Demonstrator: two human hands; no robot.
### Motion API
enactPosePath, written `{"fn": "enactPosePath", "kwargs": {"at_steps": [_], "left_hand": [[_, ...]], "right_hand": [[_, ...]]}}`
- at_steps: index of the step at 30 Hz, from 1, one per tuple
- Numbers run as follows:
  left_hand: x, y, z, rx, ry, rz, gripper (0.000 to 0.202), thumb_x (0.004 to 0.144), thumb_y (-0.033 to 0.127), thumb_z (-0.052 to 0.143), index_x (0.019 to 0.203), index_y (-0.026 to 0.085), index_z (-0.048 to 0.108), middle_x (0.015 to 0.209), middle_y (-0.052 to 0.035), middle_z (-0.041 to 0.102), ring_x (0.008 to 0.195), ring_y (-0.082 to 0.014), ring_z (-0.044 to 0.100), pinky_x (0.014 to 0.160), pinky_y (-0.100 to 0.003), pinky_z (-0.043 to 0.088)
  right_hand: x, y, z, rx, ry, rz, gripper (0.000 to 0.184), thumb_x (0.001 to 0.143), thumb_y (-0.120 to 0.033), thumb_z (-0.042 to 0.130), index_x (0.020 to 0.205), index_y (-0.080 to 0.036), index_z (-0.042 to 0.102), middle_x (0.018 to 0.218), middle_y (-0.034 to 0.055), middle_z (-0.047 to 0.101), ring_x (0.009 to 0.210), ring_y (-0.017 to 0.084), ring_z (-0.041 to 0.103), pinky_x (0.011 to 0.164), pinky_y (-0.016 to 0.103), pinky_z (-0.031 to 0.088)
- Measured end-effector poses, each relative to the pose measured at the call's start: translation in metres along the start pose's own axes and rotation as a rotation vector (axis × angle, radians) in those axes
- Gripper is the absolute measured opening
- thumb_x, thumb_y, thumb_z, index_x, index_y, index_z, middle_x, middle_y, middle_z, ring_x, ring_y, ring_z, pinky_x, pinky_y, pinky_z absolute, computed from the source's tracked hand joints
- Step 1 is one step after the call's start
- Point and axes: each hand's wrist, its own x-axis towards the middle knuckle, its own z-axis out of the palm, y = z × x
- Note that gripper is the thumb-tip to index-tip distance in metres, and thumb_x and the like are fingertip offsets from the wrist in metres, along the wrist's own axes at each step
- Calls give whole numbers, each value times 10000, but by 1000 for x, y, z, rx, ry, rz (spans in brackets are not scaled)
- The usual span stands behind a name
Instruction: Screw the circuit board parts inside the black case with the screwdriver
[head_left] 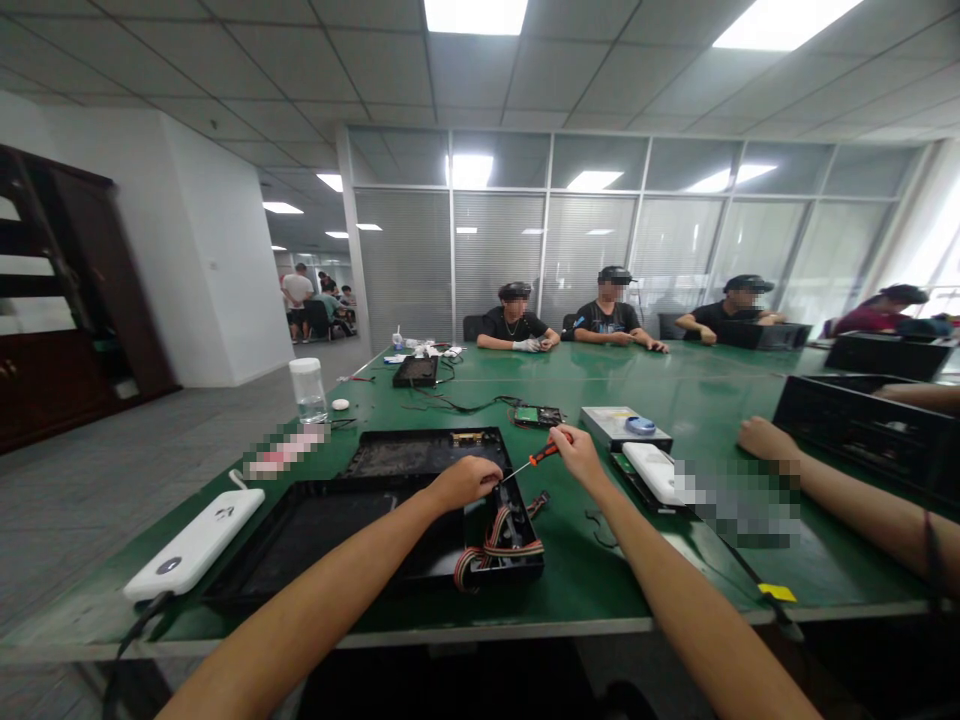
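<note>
A black open computer case [322,530] lies in front of me on the green table [600,590]. My left hand [465,480] rests closed on the case's rear right edge, above a bundle of striped cables [499,545]. My right hand [574,450] pinches an orange-handled screwdriver [541,456] whose thin shaft points down-left toward my left hand. What the left fingers hold is hidden.
A white power bank [195,545] lies left of the case, a clear bottle [309,390] behind it. A green circuit board [538,416], a silver drive [626,425] and a white device [654,470] sit to the right. A neighbour's arm [840,490] reaches in. Several people sit opposite.
</note>
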Motion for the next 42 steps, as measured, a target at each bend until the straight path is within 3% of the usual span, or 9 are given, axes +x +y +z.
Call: {"fn": "enactPosePath", "kwargs": {"at_steps": [8, 21, 30, 42], "left_hand": [[0, -5, 3, -22, -8, 71, 163, 786, 113, 459, 864, 149, 598, 897, -39, 598, 867, -128, 530, 821, -236, 390], [-1, -7, 1, 33, -52, 24, 184, 836, 188, 436, 849, 148, 615, 841, -31, 617, 797, -120, 549, 752, -208, 398], [-3, -4, -1, 92, -21, 43, 176, 819, 172, 445, 845, 150, 617, 855, -37, 623, 822, -130, 549, 772, -211, 391], [-6, -8, -2, -5, -41, 34, 152, 789, 141, 468, 837, 147, 613, 847, -17, 628, 799, -116, 557, 766, -196, 392]], "right_hand": [[0, 0, 0, 6, -2, -3, 332, 757, -404, 406, 555, -162, 511, 515, -9, 455, 527, 126, 430, 537, 230, 335], [-1, 2, 3, -16, -46, -6, 325, 759, -393, 411, 580, -157, 544, 537, -3, 485, 536, 127, 442, 534, 230, 335], [0, 4, 2, -6, -15, -18, 338, 760, -407, 408, 572, -159, 539, 522, -11, 472, 520, 124, 435, 528, 229, 328], [0, 7, 1, -17, -13, -13, 325, 762, -396, 419, 597, -151, 554, 565, -3, 500, 534, 124, 440, 524, 228, 314]]}}
